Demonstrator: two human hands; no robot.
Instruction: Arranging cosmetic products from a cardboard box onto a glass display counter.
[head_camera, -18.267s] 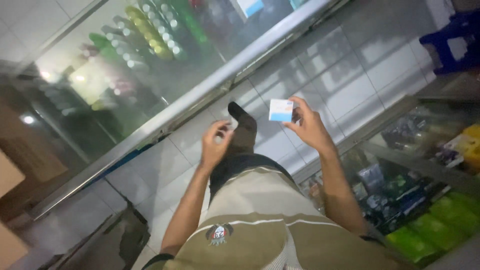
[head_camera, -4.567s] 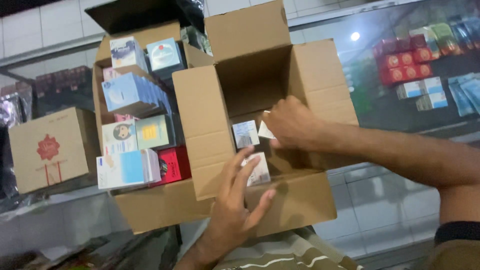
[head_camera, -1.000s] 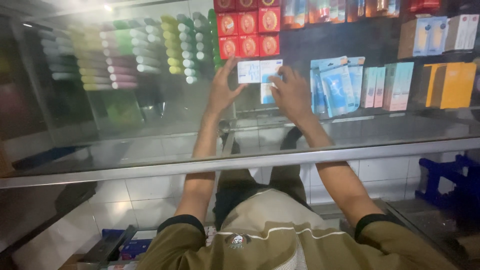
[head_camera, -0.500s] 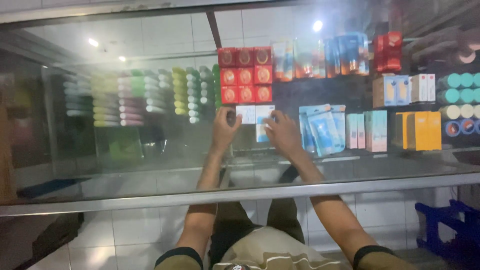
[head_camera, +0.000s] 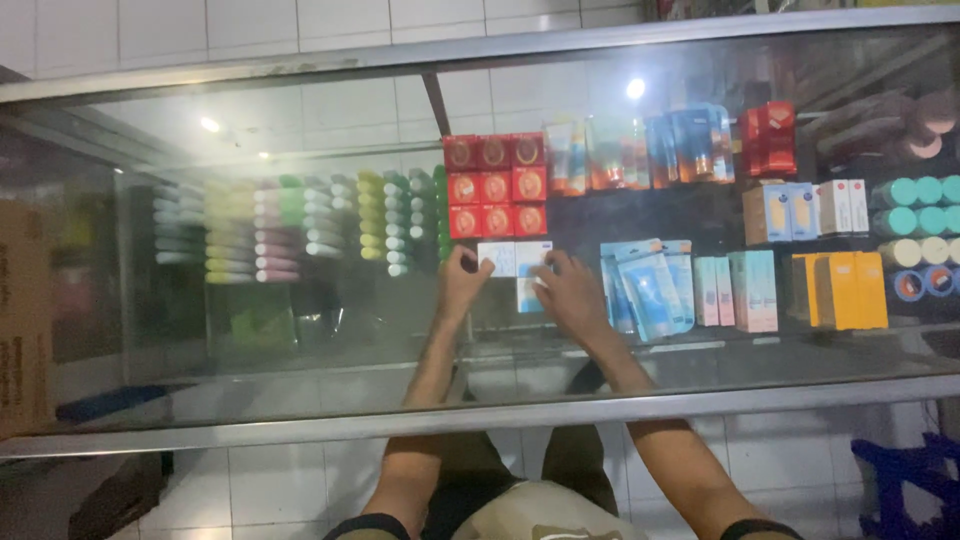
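Both arms stretched out under the glass top of the display case (head_camera: 300, 400), reaching onto the shelf! Left hand (head_camera: 462, 283) pinches the left of two small white boxes (head_camera: 497, 259), fingers closed on its edge; right hand (head_camera: 570, 292) grips the second white box (head_camera: 530, 275), fingers curled round it. Just above them, nine red boxes (head_camera: 496, 187) in a three-by-three block. To the right, blue pouches (head_camera: 645, 285), count unclear, then yellow boxes (head_camera: 840, 290).

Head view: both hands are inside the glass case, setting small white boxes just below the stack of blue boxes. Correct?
Not quite. In the head view the stack above the white boxes is red, not blue. Both the left hand and right hand are at those boxes inside the glass case.
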